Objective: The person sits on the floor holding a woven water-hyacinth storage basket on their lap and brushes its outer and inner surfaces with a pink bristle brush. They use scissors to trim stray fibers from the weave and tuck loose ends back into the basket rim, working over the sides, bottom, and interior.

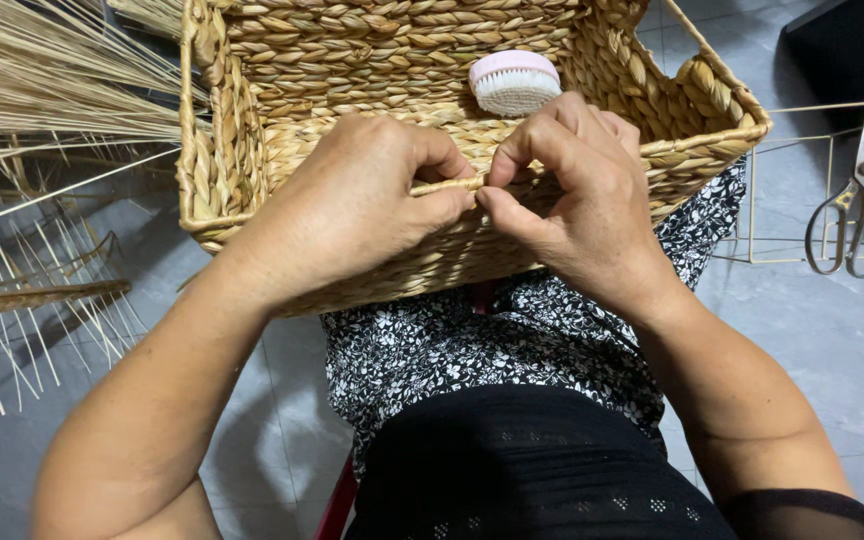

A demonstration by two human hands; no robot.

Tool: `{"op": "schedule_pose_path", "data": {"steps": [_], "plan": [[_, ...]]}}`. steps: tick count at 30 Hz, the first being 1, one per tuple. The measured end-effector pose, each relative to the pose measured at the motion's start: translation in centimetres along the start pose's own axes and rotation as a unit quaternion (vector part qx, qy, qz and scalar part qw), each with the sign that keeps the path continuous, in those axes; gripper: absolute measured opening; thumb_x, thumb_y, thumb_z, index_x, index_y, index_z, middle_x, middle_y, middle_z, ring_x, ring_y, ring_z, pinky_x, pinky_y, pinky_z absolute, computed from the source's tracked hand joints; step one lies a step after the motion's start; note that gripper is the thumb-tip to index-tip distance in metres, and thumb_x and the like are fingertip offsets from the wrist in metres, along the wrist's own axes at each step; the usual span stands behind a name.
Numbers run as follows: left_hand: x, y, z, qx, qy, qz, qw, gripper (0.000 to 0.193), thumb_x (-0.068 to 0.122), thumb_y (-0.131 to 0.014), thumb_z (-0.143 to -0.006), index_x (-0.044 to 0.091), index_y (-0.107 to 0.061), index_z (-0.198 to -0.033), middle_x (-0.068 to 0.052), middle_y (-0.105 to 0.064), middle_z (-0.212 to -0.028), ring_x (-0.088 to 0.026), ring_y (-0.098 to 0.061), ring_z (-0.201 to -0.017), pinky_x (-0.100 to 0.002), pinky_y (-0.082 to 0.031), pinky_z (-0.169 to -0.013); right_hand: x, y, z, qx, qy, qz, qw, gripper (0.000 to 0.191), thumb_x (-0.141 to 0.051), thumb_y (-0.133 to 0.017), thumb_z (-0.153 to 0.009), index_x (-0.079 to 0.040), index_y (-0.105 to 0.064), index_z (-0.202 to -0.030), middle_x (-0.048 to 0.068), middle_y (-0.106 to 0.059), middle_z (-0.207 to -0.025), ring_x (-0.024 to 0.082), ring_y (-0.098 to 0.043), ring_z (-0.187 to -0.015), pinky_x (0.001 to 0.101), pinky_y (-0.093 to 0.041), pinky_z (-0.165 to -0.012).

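Straw strand (447, 185), pinched between both grips

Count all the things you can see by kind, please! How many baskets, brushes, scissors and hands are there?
Woven basket: 1
Pink brush: 1
Scissors: 1
Hands: 2, the left hand and the right hand, both pinching a straw strand at the basket's rim
Total: 5

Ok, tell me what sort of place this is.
Probably a home basket-weaving workspace: both hands pinch a strand on a rectangular woven straw basket, loose pale reed stalks lie alongside, and metal scissors rest on grey floor.
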State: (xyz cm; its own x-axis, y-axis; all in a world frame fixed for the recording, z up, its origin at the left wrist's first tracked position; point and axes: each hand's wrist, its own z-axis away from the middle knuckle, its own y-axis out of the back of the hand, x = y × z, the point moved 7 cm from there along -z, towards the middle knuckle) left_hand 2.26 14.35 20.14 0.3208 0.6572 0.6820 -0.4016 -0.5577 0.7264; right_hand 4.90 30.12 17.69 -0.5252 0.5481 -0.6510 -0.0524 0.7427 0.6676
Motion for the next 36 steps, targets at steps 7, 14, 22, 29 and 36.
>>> {"op": "schedule_pose_path", "data": {"steps": [7, 14, 22, 29, 36], "plan": [[0.3, -0.5, 0.1, -0.005, 0.009, -0.002, 1.0, 0.022, 0.019, -0.075, -0.083, 0.001, -0.075, -0.096, -0.02, -0.074, -0.083, -0.032, -0.075, -0.079, -0.043, -0.056, -0.077, -0.3, -0.2, -0.2, 0.004, 0.001, 0.01, 1.0, 0.021, -0.013, -0.082, -0.087, -0.011, -0.062, -0.096, -0.001, -0.059, -0.097, 0.019, -0.059, -0.1, 0.04, -0.037, -0.098], [0.9, -0.3, 0.6, -0.014, 0.018, 0.016, 1.0, 0.028, 0.017, -0.072, -0.084, 0.0, -0.07, -0.106, -0.019, -0.073, -0.08, -0.031, -0.073, -0.077, -0.043, -0.055, -0.072, -1.2, -1.0, 0.4, 0.029, 0.035, 0.08, 0.996, 0.031, -0.014, -0.081, -0.087, -0.008, -0.056, -0.104, 0.006, -0.054, -0.099, 0.025, -0.056, -0.098, 0.0423, -0.04, -0.094], [-1.7, -0.4, -0.4, -0.109, 0.043, 0.042, 0.992, 0.026, 0.019, -0.06, -0.093, 0.012, -0.075, -0.113, -0.007, -0.077, -0.085, -0.017, -0.073, -0.076, -0.033, -0.057, -0.073, -0.4, 0.5, -0.1, -0.027, 0.083, -0.091, 0.992, 0.029, -0.007, -0.081, -0.095, -0.004, -0.061, -0.116, 0.007, -0.063, -0.111, 0.021, -0.061, -0.101, 0.0344, -0.051, -0.089], [-1.9, -0.8, -1.9, -0.174, -0.026, 0.117, 0.977, 0.02, 0.018, -0.065, -0.095, 0.012, -0.077, -0.11, 0.0, -0.08, -0.096, -0.011, -0.072, -0.089, -0.029, -0.056, -0.082, 1.1, 1.3, 1.2, -0.02, 0.042, -0.122, 0.991, 0.025, -0.005, -0.078, -0.097, -0.004, -0.063, -0.118, 0.008, -0.065, -0.117, 0.016, -0.068, -0.106, 0.0267, -0.06, -0.09], [-3.2, -0.8, -2.3, -0.175, 0.029, 0.08, 0.981, 0.019, 0.017, -0.07, -0.091, 0.013, -0.078, -0.108, 0.0, -0.079, -0.088, -0.009, -0.07, -0.08, -0.029, -0.056, -0.075, -0.2, -0.2, 0.2, 0.011, 0.044, -0.025, 0.999, 0.025, -0.012, -0.085, -0.093, -0.008, -0.064, -0.107, 0.002, -0.065, -0.102, 0.016, -0.066, -0.09, 0.0323, -0.049, -0.076]]}}
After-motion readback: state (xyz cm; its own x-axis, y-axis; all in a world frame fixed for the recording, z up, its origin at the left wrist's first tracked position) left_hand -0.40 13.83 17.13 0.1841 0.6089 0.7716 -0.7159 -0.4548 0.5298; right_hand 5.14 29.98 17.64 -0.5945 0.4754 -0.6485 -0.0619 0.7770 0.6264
